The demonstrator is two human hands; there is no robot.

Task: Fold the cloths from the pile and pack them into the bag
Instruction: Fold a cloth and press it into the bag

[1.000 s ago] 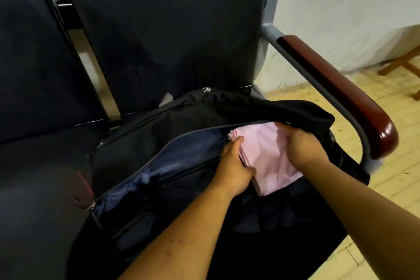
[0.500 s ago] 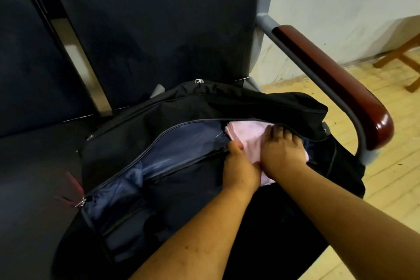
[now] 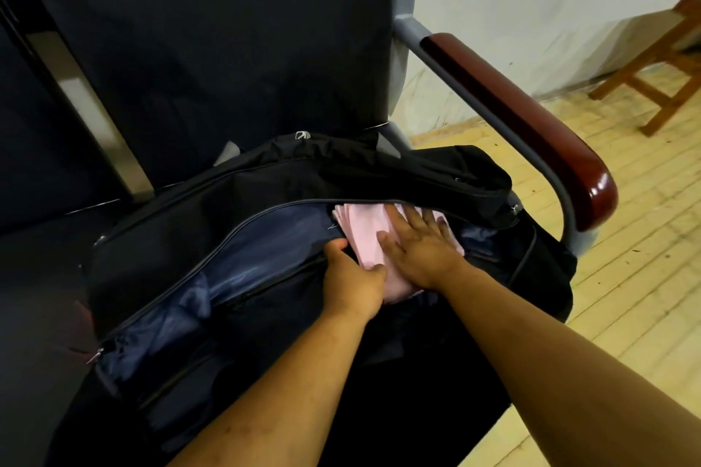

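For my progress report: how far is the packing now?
Done: a folded pink cloth lies inside the open bag. In hand: the right hand presses it flat, the left hand is at its edge. Left: the pile is out of view; the bag is unzipped.

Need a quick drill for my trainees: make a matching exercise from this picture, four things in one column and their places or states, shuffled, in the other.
Things
1. cloth
2. right hand
3. armrest
4. stool

Places or states
a. pale wood, at the far right
b. flat on the cloth
c. pink, in the open mouth of the bag
d. glossy red-brown, right of the bag

Pairs: 1-c, 2-b, 3-d, 4-a
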